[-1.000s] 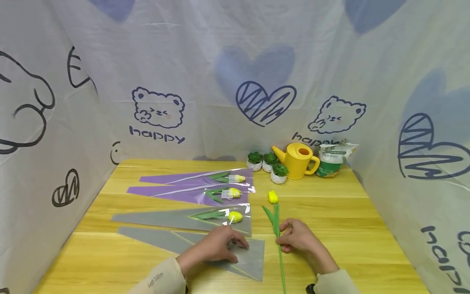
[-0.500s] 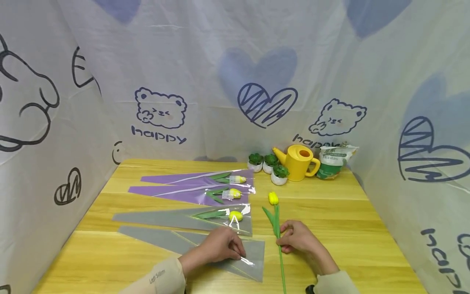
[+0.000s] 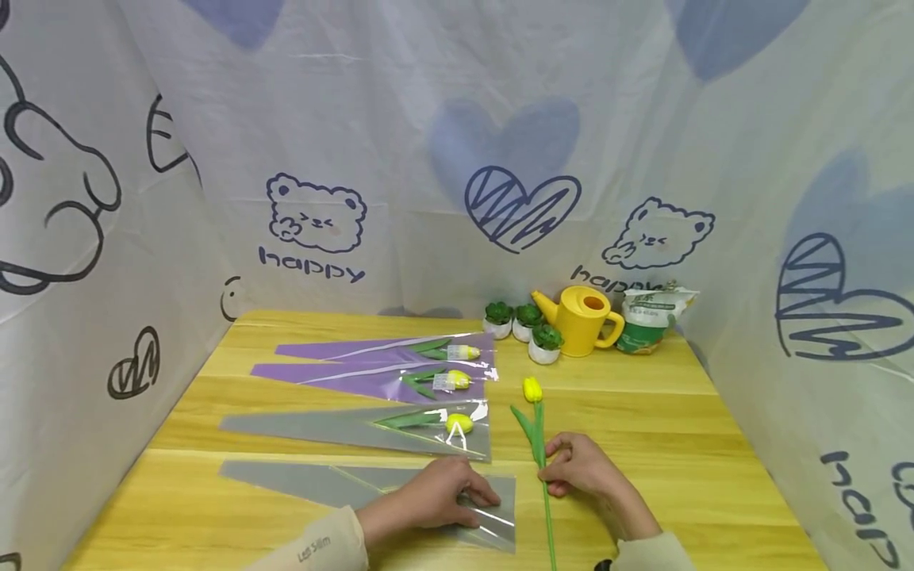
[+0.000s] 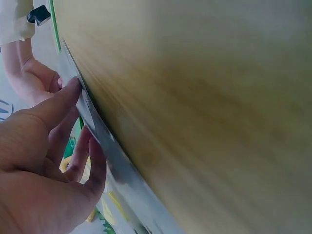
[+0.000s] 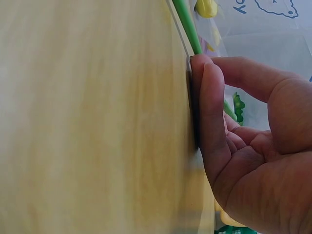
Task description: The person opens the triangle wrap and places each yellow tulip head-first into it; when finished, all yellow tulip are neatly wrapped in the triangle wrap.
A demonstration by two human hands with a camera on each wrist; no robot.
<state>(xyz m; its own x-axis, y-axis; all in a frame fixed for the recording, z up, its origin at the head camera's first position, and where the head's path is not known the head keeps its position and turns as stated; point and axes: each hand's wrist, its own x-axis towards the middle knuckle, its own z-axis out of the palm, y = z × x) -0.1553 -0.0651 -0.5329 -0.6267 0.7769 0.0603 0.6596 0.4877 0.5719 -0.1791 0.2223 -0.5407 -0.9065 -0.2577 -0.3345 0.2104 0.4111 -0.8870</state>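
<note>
An artificial yellow tulip (image 3: pixel 532 389) with green leaves lies stem toward me, right of the sleeves. My right hand (image 3: pixel 580 466) pinches its green stem (image 5: pixel 186 24) between thumb and fingertips, low over the wood. On the nearest grey flower sleeve (image 3: pixel 278 478), close to its wide right end, rests my left hand (image 3: pixel 450 493). In the left wrist view the left fingertips (image 4: pixel 72 87) touch the sleeve apart from one another; no flower shows in this sleeve. The hand hides the sleeve's middle.
Beyond lie another grey sleeve (image 3: pixel 307 424) and two purple sleeves (image 3: pixel 321 377), each holding a yellow tulip. At the back stand three potted succulents (image 3: pixel 545 346), a yellow watering can (image 3: pixel 580 321) and a green-and-white bag (image 3: pixel 646 321). Printed cloth walls surround the table (image 3: pixel 678 444).
My left fingers drew together over the nearest sleeve, then spread again. That sleeve has shifted slightly toward me. The right hand and its tulip stay nearly still.
</note>
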